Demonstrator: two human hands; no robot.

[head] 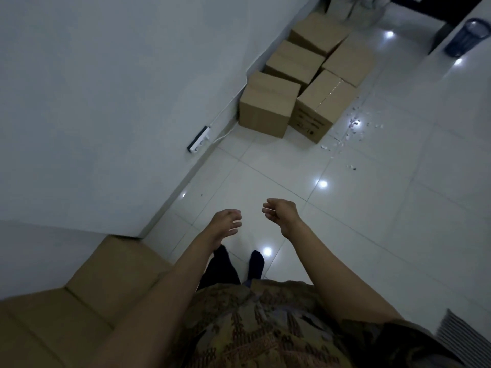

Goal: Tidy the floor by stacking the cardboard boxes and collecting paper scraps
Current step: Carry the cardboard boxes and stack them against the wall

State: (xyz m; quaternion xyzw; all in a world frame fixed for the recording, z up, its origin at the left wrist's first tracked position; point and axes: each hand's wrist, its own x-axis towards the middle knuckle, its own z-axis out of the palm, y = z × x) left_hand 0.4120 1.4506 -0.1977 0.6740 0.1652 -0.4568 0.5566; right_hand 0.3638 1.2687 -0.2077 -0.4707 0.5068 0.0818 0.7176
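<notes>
I stand on a glossy white tiled floor beside a pale wall, both my arms stretched out ahead of me and nothing in either hand. My left hand hangs with its fingers loosely curled and apart, gripping nothing; my right hand is likewise relaxed, fingers bent inward, holding nothing. Ahead, well apart from my hands, five cardboard boxes sit on the floor against the wall in two rows, pressed side by side and none on top of another. The nearest left box is plain brown; the nearest right box carries dark printing on its front face and a taped seam across its top, but the print is too small and dim for me to read. Just to the right of that box, white paper scraps lie scattered over the tiles, with a few more a little closer to me. A white power strip lies at the foot of the wall, its cord running back toward the boxes. At my lower left another cardboard box stands close against me, its top flaps shut. A dark blue bin shows at the upper right. My dark socks show below my patterned shirt.
</notes>
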